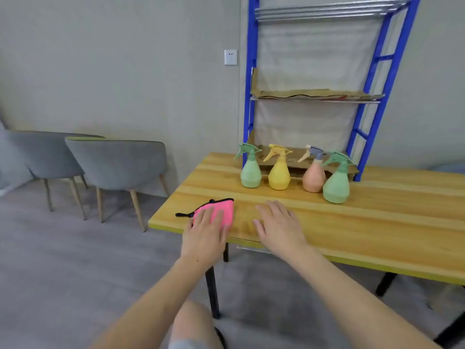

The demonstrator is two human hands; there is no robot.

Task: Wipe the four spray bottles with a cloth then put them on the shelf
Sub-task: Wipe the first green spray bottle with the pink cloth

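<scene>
As all four spray bottles stand on the pale wooden table (pixel 377 222) and none is on the shelf, the task looks to be at its start, with taking up the cloth as the step in hand. The left hand (pixel 207 229) lies flat on the pink cloth with a black edge (pixel 221 209), fingers straight and spread. It presses the cloth to the table near the front left corner without gripping it. The right hand (pixel 278 225) rests just beside it on bare wood, palm down, fingers straight, holding nothing.

Well beyond the hands, in a row, stand the left green pear-shaped spray bottle (pixel 250 175), the yellow pear-shaped spray bottle (pixel 278 176), the peach spray bottle with a grey-blue trigger (pixel 313 180) and the right green spray bottle (pixel 336 183). This last one stands a little nearer the person, close against the peach one. Behind them rises the blue metal shelf rack (pixel 251 71), its tiers lined with brown cardboard (pixel 314 94).

To do this well, the left hand should gather the cloth into the palm so that a broad pad faces outward. The right hand can then take one bottle by the narrow neck below the trigger, probably the near green one. Lifting it straight up should spare its peach neighbour a knock, and fingers kept off the trigger should prevent a stray squirt.
</scene>
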